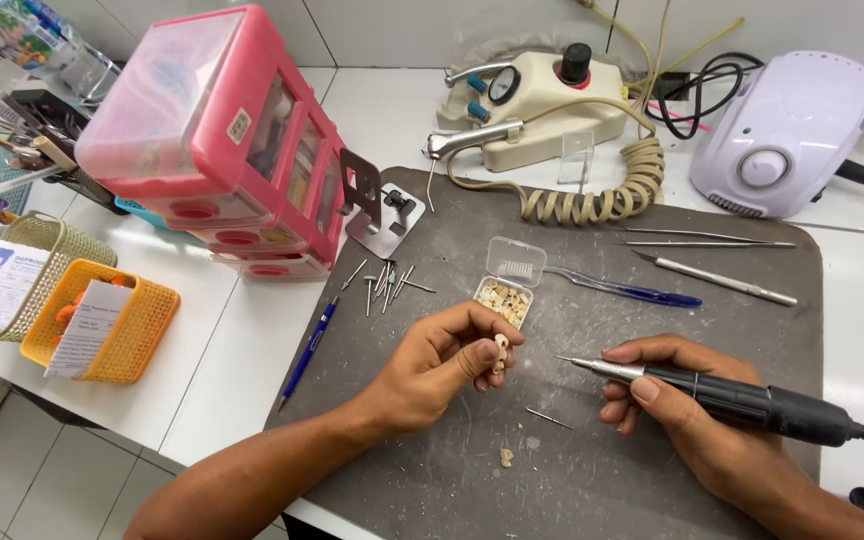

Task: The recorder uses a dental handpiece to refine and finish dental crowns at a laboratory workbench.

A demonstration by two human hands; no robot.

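Two hands mid-mat, tooth piece (500, 345), handpiece (732, 396)

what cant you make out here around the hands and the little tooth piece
- Head view: small tooth piece, mostly covered by left hand fingers.
- Handpiece tip: too thin to tell its shape; its cord leaves the right edge.
- Right hand palm: hidden under handpiece.
- Open clear box contents: too small.

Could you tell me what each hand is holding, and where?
Left hand pinches a small tooth piece at its fingertips; right hand grips a black handpiece mid-body.
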